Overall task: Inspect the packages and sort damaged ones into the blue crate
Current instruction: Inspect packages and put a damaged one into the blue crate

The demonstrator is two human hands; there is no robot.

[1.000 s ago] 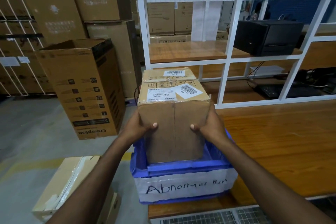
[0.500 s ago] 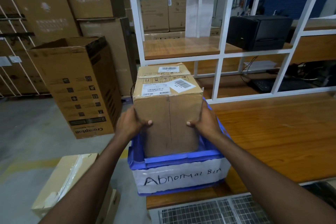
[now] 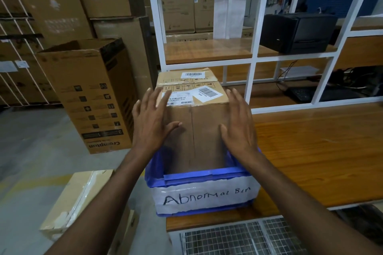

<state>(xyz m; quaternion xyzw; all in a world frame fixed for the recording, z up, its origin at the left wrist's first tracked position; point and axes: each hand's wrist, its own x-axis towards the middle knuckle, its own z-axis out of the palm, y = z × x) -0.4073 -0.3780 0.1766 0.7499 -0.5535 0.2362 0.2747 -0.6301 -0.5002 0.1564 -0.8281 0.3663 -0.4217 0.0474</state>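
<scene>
At the surface's (image 3: 310, 151) near edge sits the crate (image 3: 207, 177), labelled "Abnormal Bin". Inside the crate a box (image 3: 194, 130) stands upright, probably judged damaged. The left hand (image 3: 151, 124) and right hand (image 3: 238, 128) flank it above the crate, fingers spread, gripping nothing. A second box (image 3: 186, 77) stands behind.
</scene>
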